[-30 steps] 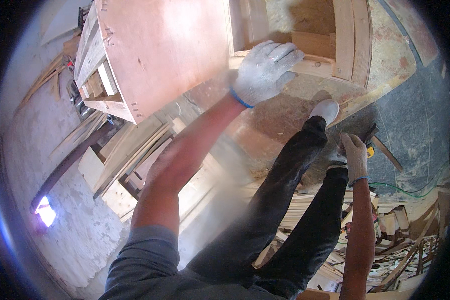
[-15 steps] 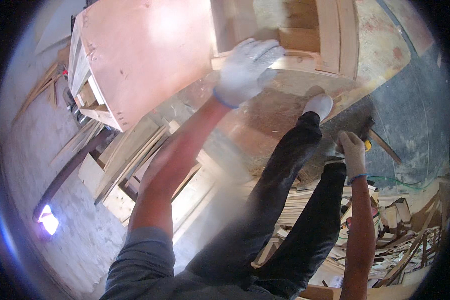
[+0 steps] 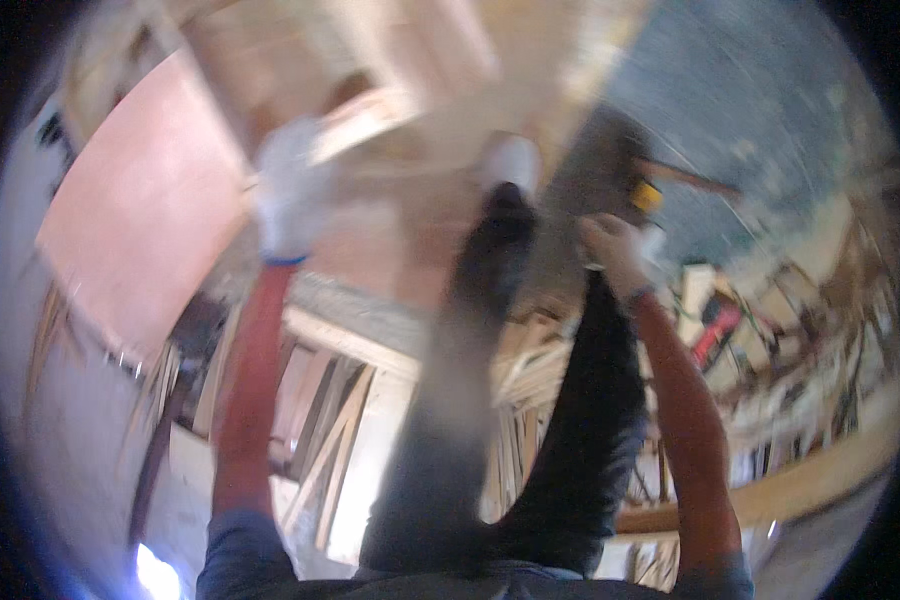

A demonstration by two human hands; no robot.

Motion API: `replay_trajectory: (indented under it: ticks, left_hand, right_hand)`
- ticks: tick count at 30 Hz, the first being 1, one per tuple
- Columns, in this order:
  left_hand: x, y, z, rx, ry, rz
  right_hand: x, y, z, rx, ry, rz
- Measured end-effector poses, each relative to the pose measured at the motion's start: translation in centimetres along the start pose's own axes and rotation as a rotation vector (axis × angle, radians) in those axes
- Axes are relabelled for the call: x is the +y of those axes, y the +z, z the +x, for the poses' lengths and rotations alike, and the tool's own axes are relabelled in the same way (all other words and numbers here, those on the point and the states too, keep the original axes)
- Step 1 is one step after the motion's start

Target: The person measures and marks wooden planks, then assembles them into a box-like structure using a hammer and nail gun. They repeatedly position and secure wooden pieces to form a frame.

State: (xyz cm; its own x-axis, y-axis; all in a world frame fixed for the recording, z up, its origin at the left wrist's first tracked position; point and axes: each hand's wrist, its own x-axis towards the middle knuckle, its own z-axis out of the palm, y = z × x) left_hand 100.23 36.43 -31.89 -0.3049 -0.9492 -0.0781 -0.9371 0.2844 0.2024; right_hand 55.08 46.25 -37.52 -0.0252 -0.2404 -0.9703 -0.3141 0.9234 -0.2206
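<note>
My left hand [image 3: 295, 190], in a white glove, is at the lower edge of a wooden cabinet, by the corner between its pink panel [image 3: 145, 205] and its pale wooden frame [image 3: 365, 122]. Motion smears its fingers, and whether they touch the wood does not show. Over my right knee is my right hand [image 3: 615, 250], gloved with bare fingertips. Its fingers are curled together, and anything inside them is hidden. Just beyond it lie a tool with a wooden handle [image 3: 690, 180], which looks like a hammer, and a small yellow object [image 3: 647, 195].
Wooden boards and strips [image 3: 320, 400] lean or lie in a frame left of my legs. Scrap wood [image 3: 810, 330] is heaped at the right, with a red tool [image 3: 715, 330] among it. A dark hose [image 3: 155, 460] runs along the floor at the left.
The whole view has swung, and the cabinet now appears farther left and turned. My left hand has shifted along to the cabinet's corner. My right hand remains near my knee, fingers still curled.
</note>
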Motion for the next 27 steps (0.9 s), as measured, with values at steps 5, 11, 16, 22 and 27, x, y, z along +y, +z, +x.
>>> replay_trajectory:
  ticks: [5, 11, 16, 22, 27]
  left_hand:
    - [-0.3, -0.8, -0.9, -0.044, -0.046, 0.097]
    - [-0.8, -1.4, 0.0, -0.196, -0.048, 0.364]
    - [2.1, -0.9, 1.5, -0.403, -0.451, 0.294]
    - [-19.2, -5.8, -2.0, -0.308, 0.049, 0.446]
    - [-13.7, 1.1, -1.6, -0.343, -0.201, 0.22]
  right_hand:
    - [8.8, -3.4, -0.7, 0.15, -0.168, -0.263]
    - [21.8, -10.2, -2.5, 0.308, 0.087, 0.046]
    - [42.0, -19.3, 0.3, 0.723, 0.034, -0.482]
    - [52.7, -29.9, 2.4, 0.794, 0.466, -0.612]
    - [57.0, -33.3, 2.2, 0.764, 0.492, -0.419]
